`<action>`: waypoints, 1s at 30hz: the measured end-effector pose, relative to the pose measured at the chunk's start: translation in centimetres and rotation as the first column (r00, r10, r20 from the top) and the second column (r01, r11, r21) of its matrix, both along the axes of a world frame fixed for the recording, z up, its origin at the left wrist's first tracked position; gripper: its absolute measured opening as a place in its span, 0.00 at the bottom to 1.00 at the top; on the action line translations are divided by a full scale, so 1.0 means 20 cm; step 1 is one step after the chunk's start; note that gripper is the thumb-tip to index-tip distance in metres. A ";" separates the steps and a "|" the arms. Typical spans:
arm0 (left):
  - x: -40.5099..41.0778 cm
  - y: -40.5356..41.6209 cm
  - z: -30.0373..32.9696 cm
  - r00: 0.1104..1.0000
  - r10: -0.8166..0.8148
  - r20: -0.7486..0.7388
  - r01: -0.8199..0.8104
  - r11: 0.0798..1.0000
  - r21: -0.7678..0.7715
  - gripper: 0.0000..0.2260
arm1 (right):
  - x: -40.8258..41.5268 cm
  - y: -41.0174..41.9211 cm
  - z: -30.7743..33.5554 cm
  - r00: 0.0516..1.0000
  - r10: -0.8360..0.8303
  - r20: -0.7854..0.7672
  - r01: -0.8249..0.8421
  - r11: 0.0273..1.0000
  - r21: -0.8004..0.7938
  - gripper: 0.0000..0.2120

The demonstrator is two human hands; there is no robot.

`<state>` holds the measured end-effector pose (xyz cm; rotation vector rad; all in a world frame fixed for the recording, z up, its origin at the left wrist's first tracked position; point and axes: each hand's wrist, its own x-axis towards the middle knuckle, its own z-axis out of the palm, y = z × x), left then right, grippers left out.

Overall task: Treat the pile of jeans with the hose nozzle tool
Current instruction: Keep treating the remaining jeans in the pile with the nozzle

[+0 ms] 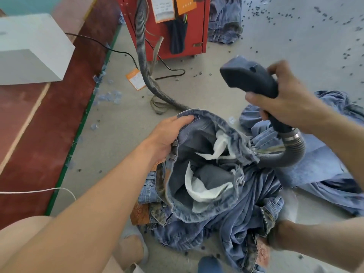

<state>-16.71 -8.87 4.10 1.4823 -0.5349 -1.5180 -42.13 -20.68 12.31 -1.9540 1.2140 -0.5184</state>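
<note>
My right hand (291,107) grips the hose nozzle tool (254,79) above and right of the open jeans (204,166). My left hand (167,136) pinches their waistband, opening facing up toward the nozzle.

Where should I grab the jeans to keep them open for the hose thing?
Grab the waistband from the left, as the left hand does. That thick rim holds the jeans open, leaving room for the nozzle in the right hand.
</note>
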 end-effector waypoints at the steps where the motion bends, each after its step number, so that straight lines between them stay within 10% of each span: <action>1: 0.00 0.00 0.01 1.000 0.001 -0.008 -0.001 1.000 -0.010 0.11 | 0.00 0.02 0.05 0.999 0.038 -0.001 -0.038 0.997 -0.073 0.20; 9: -0.09 -0.04 0.07 0.961 0.085 0.264 -0.119 0.986 0.114 0.14 | 0.03 0.37 0.23 0.958 0.269 -0.100 -0.279 0.955 -0.104 0.18; 12: -0.13 -0.05 0.07 0.951 0.044 0.306 -0.083 0.990 0.116 0.09 | 0.12 0.46 0.10 1.000 0.026 0.016 -0.026 0.999 -0.033 0.23; 16: -0.24 -0.05 0.09 0.975 0.041 0.220 -0.081 0.981 0.174 0.07 | 0.19 0.45 -0.10 0.968 -0.240 0.070 0.239 0.971 0.023 0.39; 30: -0.19 -0.04 0.05 0.993 -0.060 -0.104 0.088 0.952 0.294 0.17 | 0.20 0.27 -0.34 0.982 -0.025 -0.189 0.016 0.999 -0.051 0.29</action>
